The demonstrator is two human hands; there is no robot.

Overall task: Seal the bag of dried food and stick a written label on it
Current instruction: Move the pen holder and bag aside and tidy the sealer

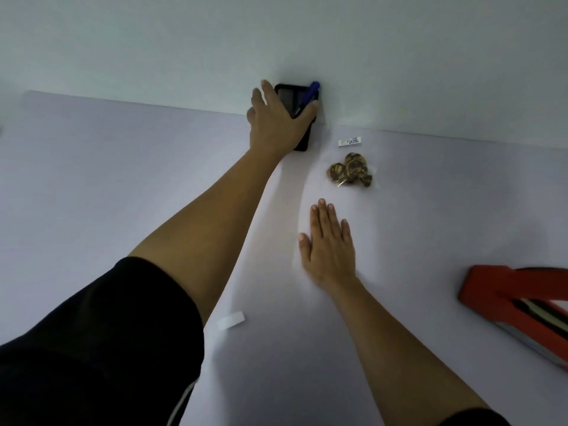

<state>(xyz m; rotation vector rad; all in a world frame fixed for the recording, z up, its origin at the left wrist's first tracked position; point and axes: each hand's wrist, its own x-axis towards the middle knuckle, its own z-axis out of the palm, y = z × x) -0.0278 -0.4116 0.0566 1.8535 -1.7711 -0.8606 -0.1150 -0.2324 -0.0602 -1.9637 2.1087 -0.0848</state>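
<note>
A clear bag of brown dried food lies flat on the pale table, right of centre. A small white label with blue writing sits at its far end. My left hand reaches to the far edge by the wall and rests with spread fingers on a black case. A blue pen lies on that case, between my thumb and fingers. My right hand presses flat on the table, just short of the bag, holding nothing.
A red heat sealer lies at the right edge of the table. A small white paper strip lies near the front, beside my left sleeve. The wall rises right behind the case.
</note>
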